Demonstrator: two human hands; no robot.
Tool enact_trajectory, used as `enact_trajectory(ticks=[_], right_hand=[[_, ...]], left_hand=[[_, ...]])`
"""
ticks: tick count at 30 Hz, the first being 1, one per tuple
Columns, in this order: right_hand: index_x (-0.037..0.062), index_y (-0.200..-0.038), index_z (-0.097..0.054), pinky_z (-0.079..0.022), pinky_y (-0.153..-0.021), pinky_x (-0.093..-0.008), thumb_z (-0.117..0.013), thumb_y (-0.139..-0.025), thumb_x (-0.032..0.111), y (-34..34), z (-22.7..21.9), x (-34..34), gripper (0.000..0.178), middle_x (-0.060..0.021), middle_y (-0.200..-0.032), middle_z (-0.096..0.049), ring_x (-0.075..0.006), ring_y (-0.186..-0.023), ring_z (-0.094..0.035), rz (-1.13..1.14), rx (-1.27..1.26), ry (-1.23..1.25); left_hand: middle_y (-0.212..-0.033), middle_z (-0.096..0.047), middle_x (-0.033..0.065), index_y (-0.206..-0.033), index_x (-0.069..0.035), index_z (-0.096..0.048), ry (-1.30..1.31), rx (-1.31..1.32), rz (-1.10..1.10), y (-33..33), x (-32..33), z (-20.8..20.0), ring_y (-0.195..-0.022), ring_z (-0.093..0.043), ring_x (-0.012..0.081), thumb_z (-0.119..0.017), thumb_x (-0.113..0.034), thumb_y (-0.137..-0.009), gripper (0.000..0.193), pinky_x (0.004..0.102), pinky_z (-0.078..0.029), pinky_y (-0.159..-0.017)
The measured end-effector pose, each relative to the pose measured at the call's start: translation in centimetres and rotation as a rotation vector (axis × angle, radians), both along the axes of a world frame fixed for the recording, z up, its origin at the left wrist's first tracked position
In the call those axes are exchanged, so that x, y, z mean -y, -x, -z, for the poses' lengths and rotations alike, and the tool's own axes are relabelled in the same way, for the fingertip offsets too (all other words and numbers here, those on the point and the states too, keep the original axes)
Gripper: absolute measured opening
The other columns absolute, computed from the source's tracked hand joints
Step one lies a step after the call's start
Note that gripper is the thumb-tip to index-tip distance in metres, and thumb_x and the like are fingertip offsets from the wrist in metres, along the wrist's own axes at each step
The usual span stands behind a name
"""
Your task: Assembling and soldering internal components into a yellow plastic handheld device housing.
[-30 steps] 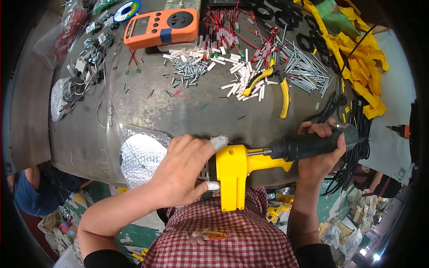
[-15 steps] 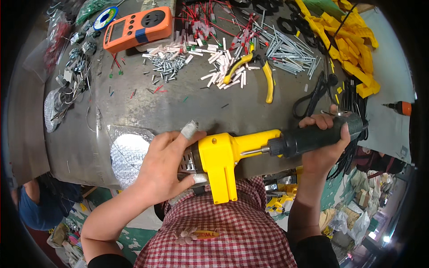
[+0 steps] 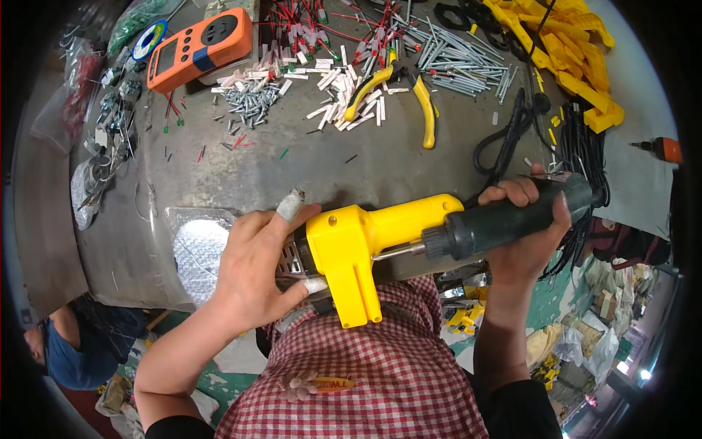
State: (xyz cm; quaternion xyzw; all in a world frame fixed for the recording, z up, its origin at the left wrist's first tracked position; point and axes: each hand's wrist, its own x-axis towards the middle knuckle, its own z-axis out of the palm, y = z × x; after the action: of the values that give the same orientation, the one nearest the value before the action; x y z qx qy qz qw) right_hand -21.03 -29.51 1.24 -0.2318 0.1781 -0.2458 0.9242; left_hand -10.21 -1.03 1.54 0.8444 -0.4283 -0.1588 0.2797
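My left hand (image 3: 252, 267), with white tape on its thumb and a finger, wraps the dark, slotted metal end (image 3: 291, 260) of a yellow plastic tool body (image 3: 338, 249), which looks like a heat gun. Its yellow handle (image 3: 413, 216) points right. My right hand (image 3: 523, 234) grips a black electric screwdriver (image 3: 504, 221). The screwdriver's metal shaft (image 3: 398, 252) points left and reaches the inner side of the yellow body, below the handle. Whether the tip sits in a screw cannot be made out.
Across the bench lie an orange multimeter (image 3: 201, 50), short screws (image 3: 252, 104), white sleeves (image 3: 344, 95), yellow-handled cutters (image 3: 424, 110) and long screws (image 3: 468, 69). Yellow plastic parts (image 3: 570, 51) and black cables (image 3: 585, 139) are at right. Bubble wrap (image 3: 196, 252) lies beside my left hand. Another person (image 3: 80, 344) sits lower left.
The view has shifted, moving the bench things left. Both hands keep their holds. The yellow handle has tilted up slightly, and more of it shows above the screwdriver.
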Motion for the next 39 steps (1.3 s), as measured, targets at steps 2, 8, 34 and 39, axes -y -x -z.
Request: enact_trajectory(ticks=[2, 8, 34, 39], right_hand=[[0.0104, -0.118, -0.047, -0.038, -0.086, -0.0382, -0.053, -0.087, 0.035, 0.3, -0.1, 0.4, 0.04, 0.0005, -0.082, -0.045, -0.0138, -0.079, -0.047, 0.029, 0.025, 0.01], [0.0099, -0.116, -0.049, -0.037, -0.087, -0.038, -0.053, -0.087, 0.036, 0.2, -0.1, -0.4, 0.039, 0.0012, -0.08, -0.044, -0.0128, -0.078, -0.046, 0.001, 0.056, -0.009], [0.0086, -0.113, -0.047, -0.023, -0.113, -0.0483, -0.051, -0.089, 0.036, -0.1, 2.6, -1.6, 0.037, 0.0037, -0.076, -0.042, -0.0089, -0.071, -0.047, 0.171, 0.113, 0.055], [0.0089, -0.112, -0.048, -0.022, -0.114, -0.0484, -0.051, -0.088, 0.036, -0.2, 2.4, -1.8, 0.036, 0.0039, -0.076, -0.042, -0.0087, -0.07, -0.047, 0.187, 0.151, 0.047]], left_hand=[[-0.113, -0.057, 0.0118, -0.136, 0.0, -0.039, 0.066, -0.01, -0.021, 0.1, 0.0, 0.1, -0.095, -0.051, 0.0322, -0.078, -0.018, -0.06, 0.087, 0.0421, -0.039, -0.089], [-0.11, -0.056, 0.0141, -0.136, 0.0, -0.039, 0.045, 0.014, -0.006, 0.2, 0.1, 0.1, -0.094, -0.05, 0.0341, -0.079, -0.018, -0.06, 0.087, 0.0431, -0.039, -0.087], [-0.108, -0.054, 0.0149, -0.126, 0.003, -0.045, 0.078, 0.027, 0.016, 0.1, 0.9, -0.5, -0.097, -0.051, 0.0331, -0.069, -0.001, -0.051, 0.079, 0.0436, -0.037, -0.086], [-0.108, -0.054, 0.0146, -0.124, 0.001, -0.047, 0.104, 0.115, 0.018, 0.4, 0.9, -0.1, -0.096, -0.051, 0.0324, -0.072, -0.003, -0.052, 0.076, 0.0435, -0.038, -0.086]])
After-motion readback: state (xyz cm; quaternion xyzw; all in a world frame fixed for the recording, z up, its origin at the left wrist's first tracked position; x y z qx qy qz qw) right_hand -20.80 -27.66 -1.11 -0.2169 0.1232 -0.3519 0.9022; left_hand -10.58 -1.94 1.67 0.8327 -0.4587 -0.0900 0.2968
